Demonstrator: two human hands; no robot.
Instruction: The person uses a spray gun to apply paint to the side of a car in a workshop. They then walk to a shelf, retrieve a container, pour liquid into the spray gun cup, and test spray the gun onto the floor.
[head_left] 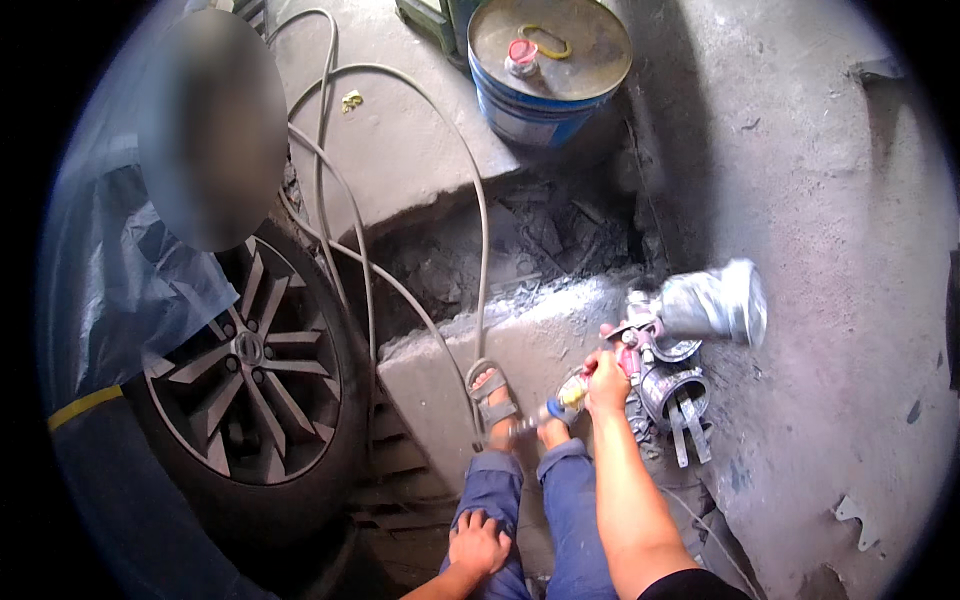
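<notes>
My right hand (607,383) is stretched out and grips a paint spray gun (660,345) by its handle; the gun's wrapped cup (715,302) tilts to the upper right. A hose fitting with a blue and yellow coupling (565,400) hangs below that hand. My left hand (478,543) rests on my left knee, on blue jeans, fingers spread and holding nothing. My feet in sandals (492,395) stand on a concrete step.
A car wheel with a grey alloy rim (258,355) stands at the left under plastic masking sheet (130,270). Grey hoses (400,180) loop over the concrete floor. A blue metal drum (548,62) sits at the top. A broken pit lies beyond the step.
</notes>
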